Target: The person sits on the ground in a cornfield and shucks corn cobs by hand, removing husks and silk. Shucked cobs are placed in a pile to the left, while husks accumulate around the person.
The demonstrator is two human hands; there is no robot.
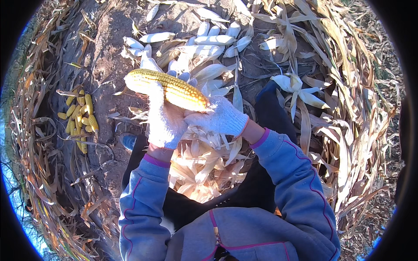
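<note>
A husked yellow ear of corn lies slantwise across both my hands, above the dry husks between my legs. My left hand, in a white knit glove, grips it around the middle, with the thumb on the near side and grey-coated fingertips showing beyond. In a matching glove, my right hand is closed at the ear's lower right end, near its base; some of its fingers are hidden beneath the left hand and the ear. Pale loose husks cover the ground between my dark-trousered legs.
Husked yellow ears lie heaped on the soil at the left. Several ears in pale husks lie ahead of me. An opened husk is beside my right foot. Dry corn stalks and leaves bank up at the right, with more along the left.
</note>
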